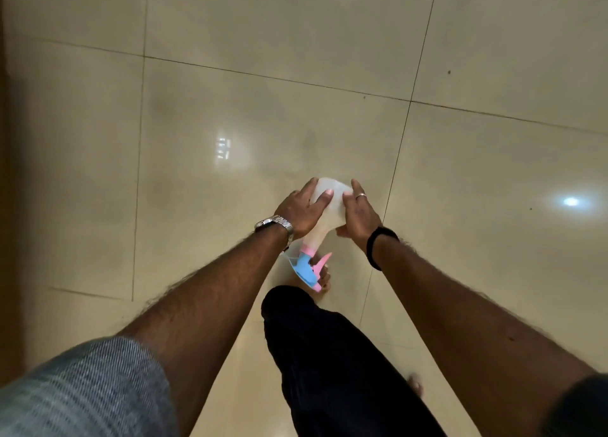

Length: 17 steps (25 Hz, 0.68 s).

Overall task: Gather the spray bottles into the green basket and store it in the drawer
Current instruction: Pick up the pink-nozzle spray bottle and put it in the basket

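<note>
Bottle (pixel 329 203) hangs over the floor (pixel 230 91), clasped on both sides by left hand (pixel 301 211) and right hand (pixel 358 214), long axis pointing away, pink-and-blue trigger (pixel 307 267) nearest the person. No basket or drawer in sight.

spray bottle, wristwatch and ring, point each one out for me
spray bottle (pixel 329 203), head view, on its translucent body between both hands
wristwatch (pixel 273 223), head view, on the metal band at the left wrist
ring (pixel 361 195), head view, on the band around a right-hand finger
</note>
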Available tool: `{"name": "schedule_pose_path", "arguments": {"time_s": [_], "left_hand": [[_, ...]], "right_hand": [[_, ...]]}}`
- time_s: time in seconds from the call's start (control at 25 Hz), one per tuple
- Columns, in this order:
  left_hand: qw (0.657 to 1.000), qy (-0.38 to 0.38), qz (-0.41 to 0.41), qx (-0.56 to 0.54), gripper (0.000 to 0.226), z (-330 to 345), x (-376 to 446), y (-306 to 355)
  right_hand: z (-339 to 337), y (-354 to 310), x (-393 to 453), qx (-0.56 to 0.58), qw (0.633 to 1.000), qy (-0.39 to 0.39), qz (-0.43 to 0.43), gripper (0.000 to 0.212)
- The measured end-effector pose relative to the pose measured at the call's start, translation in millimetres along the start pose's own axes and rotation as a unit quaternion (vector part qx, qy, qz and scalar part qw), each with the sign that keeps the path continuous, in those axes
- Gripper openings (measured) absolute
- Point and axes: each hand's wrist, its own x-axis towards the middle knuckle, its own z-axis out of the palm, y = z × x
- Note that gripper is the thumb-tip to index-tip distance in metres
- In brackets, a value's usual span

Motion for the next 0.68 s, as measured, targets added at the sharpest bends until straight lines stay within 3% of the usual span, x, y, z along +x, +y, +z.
{"name": "schedule_pose_path", "arguments": {"time_s": [0.16, 0.32, 0.48, 0.68], "left_hand": [[0.991, -0.021, -0.068, -0.110, 0.060, -43.5, -65.8, -0.6], [0.967, -0.100, -0.130, -0.194, 0.048, -92.1, -156.0, -10.0], [0.939, -0.119, -0.181, -0.266, 0.072, -129.8, -242.9, -31.3], [0.938, -0.067, -0.155, -0.304, 0.071, -185.4, -319.7, -98.3]], "right_hand": [[-4.7, -22.1, -69.8, -0.147, 0.984, -0.056, -0.081, 0.070], [8.1, -64.2, -149.4, -0.315, 0.927, -0.143, -0.142, 0.081], [49.5, -113.6, -216.6, -0.280, 0.934, -0.210, -0.064, 0.070], [113.9, -155.6, -279.4, -0.199, 0.928, -0.314, 0.004, 0.056]]}}
